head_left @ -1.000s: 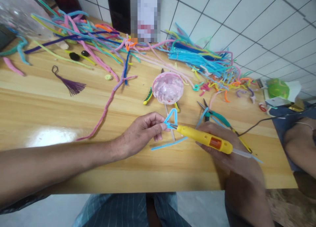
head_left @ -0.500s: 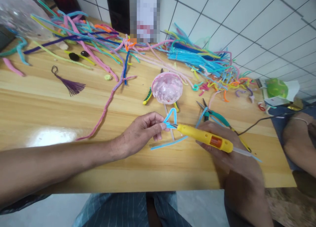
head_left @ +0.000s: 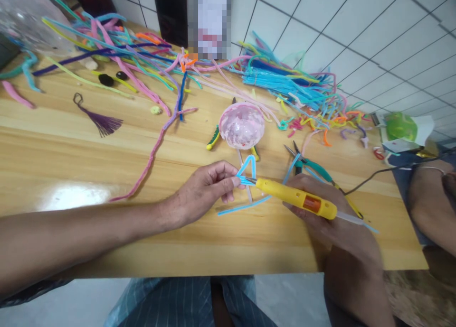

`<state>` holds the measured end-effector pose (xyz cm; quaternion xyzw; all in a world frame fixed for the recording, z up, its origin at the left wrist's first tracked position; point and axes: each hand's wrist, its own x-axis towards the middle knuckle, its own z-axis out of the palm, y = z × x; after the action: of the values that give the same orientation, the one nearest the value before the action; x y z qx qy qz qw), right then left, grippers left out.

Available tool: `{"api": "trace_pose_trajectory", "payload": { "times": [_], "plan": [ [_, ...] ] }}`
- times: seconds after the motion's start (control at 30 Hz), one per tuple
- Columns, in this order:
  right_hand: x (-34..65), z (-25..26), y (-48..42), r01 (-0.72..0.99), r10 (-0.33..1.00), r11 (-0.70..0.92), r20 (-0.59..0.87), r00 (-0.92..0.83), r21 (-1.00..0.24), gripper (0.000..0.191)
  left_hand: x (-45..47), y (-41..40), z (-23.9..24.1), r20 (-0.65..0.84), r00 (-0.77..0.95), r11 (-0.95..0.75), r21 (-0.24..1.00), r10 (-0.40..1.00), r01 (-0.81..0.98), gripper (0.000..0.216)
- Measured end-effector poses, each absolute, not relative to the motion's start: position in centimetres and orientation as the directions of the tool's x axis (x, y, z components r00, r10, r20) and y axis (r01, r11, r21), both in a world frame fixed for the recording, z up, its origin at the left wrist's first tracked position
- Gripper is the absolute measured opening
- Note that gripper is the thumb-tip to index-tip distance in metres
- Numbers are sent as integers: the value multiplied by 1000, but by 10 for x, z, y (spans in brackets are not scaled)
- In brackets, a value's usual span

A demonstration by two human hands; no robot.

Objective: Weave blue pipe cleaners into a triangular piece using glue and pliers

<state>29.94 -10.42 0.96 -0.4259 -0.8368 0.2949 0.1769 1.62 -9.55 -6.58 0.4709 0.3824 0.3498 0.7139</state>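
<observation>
In the head view, the left hand point(head_left: 210, 184) pinches a bent blue pipe cleaner point(head_left: 253, 165) above the tabletop point(head_left: 142, 244), midway along its near edge. The right hand point(head_left: 329, 229) grips a yellow glue gun point(head_left: 285, 194), tip at the blue folds. A pink bowl point(head_left: 242, 127) sits beyond, toward the far edge; teal-handled pliers point(head_left: 317, 169) lie nearer the right edge.

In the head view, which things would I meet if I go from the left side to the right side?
Short pink strip → purple tassel → left hand → yellow glue gun → green round object.
</observation>
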Motion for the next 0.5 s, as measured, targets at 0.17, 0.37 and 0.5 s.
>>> {"api": "trace_pose_trajectory", "payload": {
  "times": [0.17, 0.37, 0.5],
  "plan": [
    [300, 8, -106, 601, 827, 445, 47, -561, -664, 5, 16, -95, -65, -210, 464, 309, 939, 861, -149, 26],
    [299, 11, -106, 626, 821, 460, 33, -570, -630, 5, 17, -95, -64, -209, 464, 316, 934, 861, -165, 24],
    [299, 11, -105, 611, 810, 478, 47, -585, -631, 6, 17, -95, -65, -210, 465, 318, 933, 860, -167, 25]
  ]
}}
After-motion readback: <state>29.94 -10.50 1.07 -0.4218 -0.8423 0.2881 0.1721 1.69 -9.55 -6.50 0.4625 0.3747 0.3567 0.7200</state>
